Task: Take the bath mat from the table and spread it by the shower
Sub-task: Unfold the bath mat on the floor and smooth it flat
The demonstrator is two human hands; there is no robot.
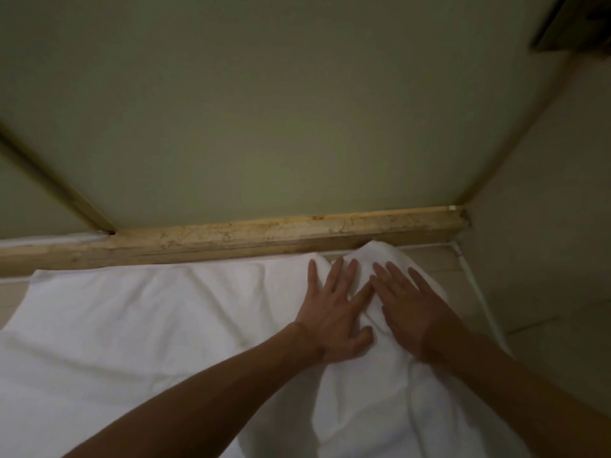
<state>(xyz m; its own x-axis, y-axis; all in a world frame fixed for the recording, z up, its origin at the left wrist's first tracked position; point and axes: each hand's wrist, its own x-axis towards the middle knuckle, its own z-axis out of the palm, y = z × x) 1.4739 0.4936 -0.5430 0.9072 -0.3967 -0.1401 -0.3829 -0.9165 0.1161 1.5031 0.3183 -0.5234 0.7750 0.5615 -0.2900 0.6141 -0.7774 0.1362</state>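
Our left fingers (334, 276) are straight and spread wide, lying flat on the mat (148, 319) and pointing to about 12 o'clock. Our right fingers (393, 276) are likewise straight and fanned, pointing to about 11 o'clock, so that the tips of the two sets nearly meet. Neither set curls round anything; both press down on the cloth. The left hand (330, 312) and the right hand (410, 309) lie side by side, palms down, with the left thumb turned toward 3 o'clock.

Under and just past the fingers, at 12 o'clock, the white mat rises in a rumpled fold whose far corner touches the curb (264, 233). From the hands the mat runs out flatter toward 9 o'clock, its far edge lying along the curb, and it creases toward 6 o'clock between our forearms.

The curb is a tan, veined stone strip crossing from 9 to 3 o'clock. Above it stands a pale greenish panel (264, 110). At 3 o'clock a strip of floor (456, 269) shows beside the mat, and beyond it a light wall (545, 226).
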